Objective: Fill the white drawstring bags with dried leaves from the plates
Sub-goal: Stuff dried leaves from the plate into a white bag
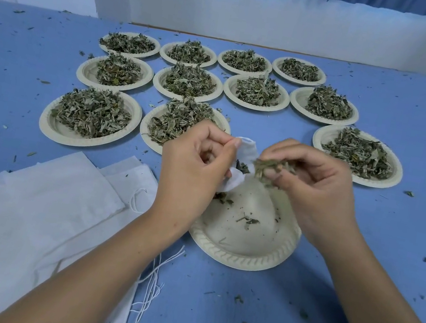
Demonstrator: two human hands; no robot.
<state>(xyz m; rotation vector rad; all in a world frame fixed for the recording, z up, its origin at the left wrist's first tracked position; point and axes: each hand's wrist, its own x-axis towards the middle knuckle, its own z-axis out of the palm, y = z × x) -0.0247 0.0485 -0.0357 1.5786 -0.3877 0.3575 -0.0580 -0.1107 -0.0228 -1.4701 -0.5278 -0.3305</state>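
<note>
Both bare forearms (101, 270) lie over the near edge of the blue cloth-covered table (350, 313). At the grip, the left hand (195, 158) pinches the rim of a small white drawstring fabric bag (244, 152) between thumb and curled fingers, holding its mouth up. The right hand (313, 184) has its fingertips closed round a pinch of dried green leaves (270, 168) right at that mouth. The opening looks narrow and is held on one side only, so leaves may well slide past it. Most would land on the nearly bare cream paper plate (240, 260) below, but some could join the scraps scattered over the table. Eleven cream paper plates heaped with dried leaves (81, 141) stand toward the far edge, and a stack of flat white fabric bags (26, 213) lies at the near left corner. Most of the held bag sits behind the left hand, so how full it is cannot be told, and its drawstring is not visible.
</note>
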